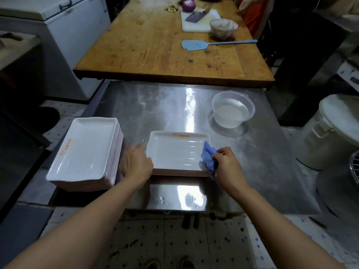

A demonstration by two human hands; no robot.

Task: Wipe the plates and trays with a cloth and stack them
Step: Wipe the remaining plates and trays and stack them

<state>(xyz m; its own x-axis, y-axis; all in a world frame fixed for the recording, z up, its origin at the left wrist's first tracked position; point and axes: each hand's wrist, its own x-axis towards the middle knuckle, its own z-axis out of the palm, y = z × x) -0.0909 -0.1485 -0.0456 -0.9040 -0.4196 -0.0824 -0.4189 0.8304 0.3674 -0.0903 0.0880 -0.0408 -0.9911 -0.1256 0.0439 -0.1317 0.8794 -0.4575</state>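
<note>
A low stack of white rectangular trays (pixel 174 150) with an orange logo lies in the middle of the steel table (pixel 159 105). My right hand (pixel 227 166) grips a blue cloth (pixel 208 155) and presses it on the top tray's right end. My left hand (pixel 137 162) holds that tray's left edge, with the thumb on the rim. A taller stack of the same white trays (pixel 87 152) stands at the table's left edge, turned at an angle.
A clear plastic bowl of water (pixel 232 109) stands at the back right of the steel table. A wooden table (pixel 155 45) behind holds a cutting board, cleaver, bowl and blue spatula. A white lidded bucket (pixel 330 133) stands to the right, a white freezer (pixel 64 35) to the left.
</note>
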